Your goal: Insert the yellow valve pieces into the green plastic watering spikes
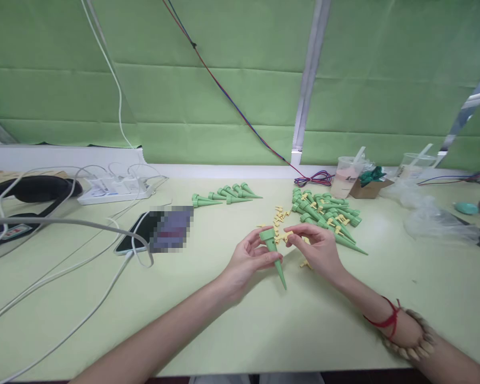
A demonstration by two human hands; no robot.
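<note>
The left hand (250, 258) is gripping a green spike (274, 255) around its upper shaft, fingers closed on it, tip pointing down toward the table (264, 330). The right hand (318, 248) is pinching a small yellow clip (288, 235) at its fingertips, holding it right beside the spike's wide open end. Just behind the hands, loose yellow clips (280, 216) are lying scattered, and beside them to the right a mixed heap of spikes (328, 216) is waiting. Farther back on the left, a neat row of spikes (224, 195) is lying apart, seemingly the finished ones, so by my reading only a small share is done and most of the heap is left. Further out, a phone (140, 234), a white power strip (114, 189) and two plastic cups (346, 176) are sitting; no writing is legible anywhere.
</note>
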